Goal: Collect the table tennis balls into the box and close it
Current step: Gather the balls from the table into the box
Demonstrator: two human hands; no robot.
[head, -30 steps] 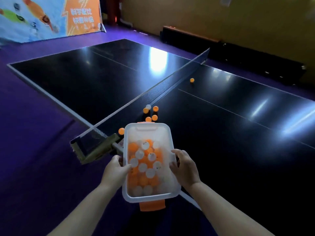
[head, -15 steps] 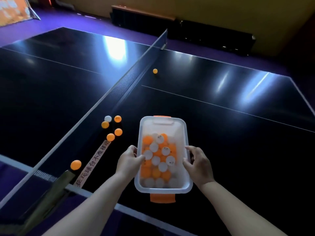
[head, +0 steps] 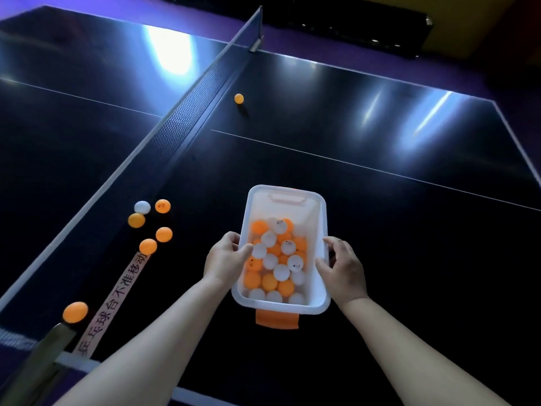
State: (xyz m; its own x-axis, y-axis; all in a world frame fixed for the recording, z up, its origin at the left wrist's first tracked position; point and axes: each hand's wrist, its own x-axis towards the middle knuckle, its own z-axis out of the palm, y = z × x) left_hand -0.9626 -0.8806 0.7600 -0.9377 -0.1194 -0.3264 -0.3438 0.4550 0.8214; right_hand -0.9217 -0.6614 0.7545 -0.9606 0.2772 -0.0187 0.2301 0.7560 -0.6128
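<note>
Head camera: a person is gripping a clear box (head: pixel 320 306) of orange and white balls near the table's (head: pixel 380 244) near edge. The left hand (head: pixel 225 257) and right hand (head: pixel 342 268) are each curling fingers over a long rim. Five loose balls (head: pixel 164 234) are lying beside the net (head: pixel 187 112), another ball (head: pixel 75 312) by the near post, a far ball (head: pixel 239 98) farther along the net. Holding the box level and bringing it close to the cluster would likely be making collection easier.
</note>
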